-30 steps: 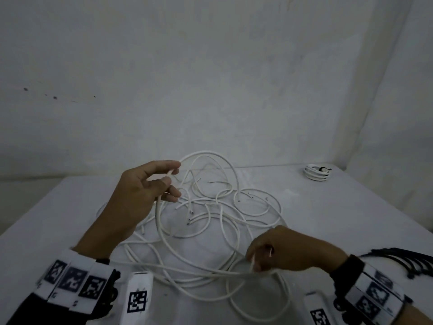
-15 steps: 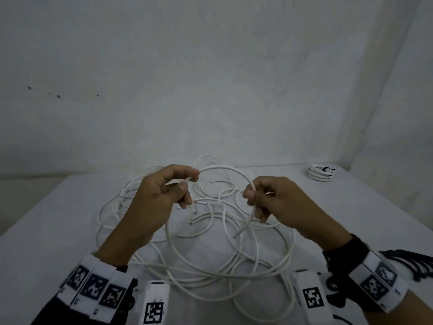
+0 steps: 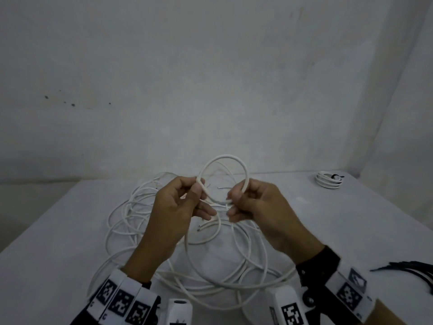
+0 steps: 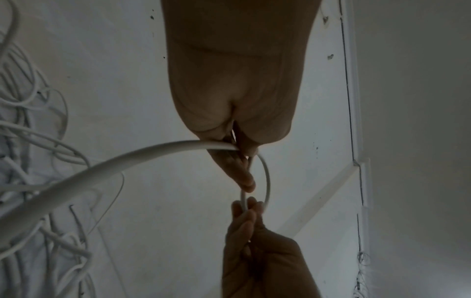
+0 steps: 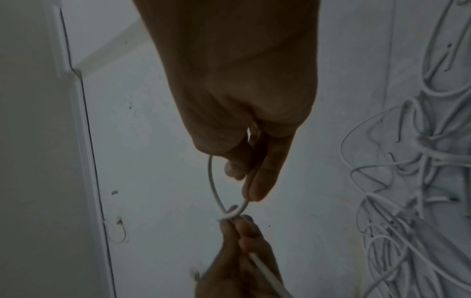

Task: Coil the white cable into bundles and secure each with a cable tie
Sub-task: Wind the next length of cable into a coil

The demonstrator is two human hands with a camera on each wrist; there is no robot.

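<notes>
Head view shows a small loop of white cable [image 3: 222, 170] raised above the loose cable pile [image 3: 187, 249] on the bench [image 3: 58, 242]. Risk: the cable looks springy, so the loop could probably spring open if either pinch slackens before the next turn is laid against it. Risk: the trailing length runs down into the pile and could snag on crossing strands, dragging the pile or distorting the loop.

The left hand [image 3: 180, 207] is held above the pile, thumb and forefinger pinching the loop's left end, remaining fingers loosely curled. The right hand [image 3: 255, 207] faces it, just beside, fingers curled round the loop's right end. A finished bundle [image 3: 328, 181] lies well beyond the pile to the right; black cable ties [image 3: 412, 270] lie right of the pile, untouched.
</notes>
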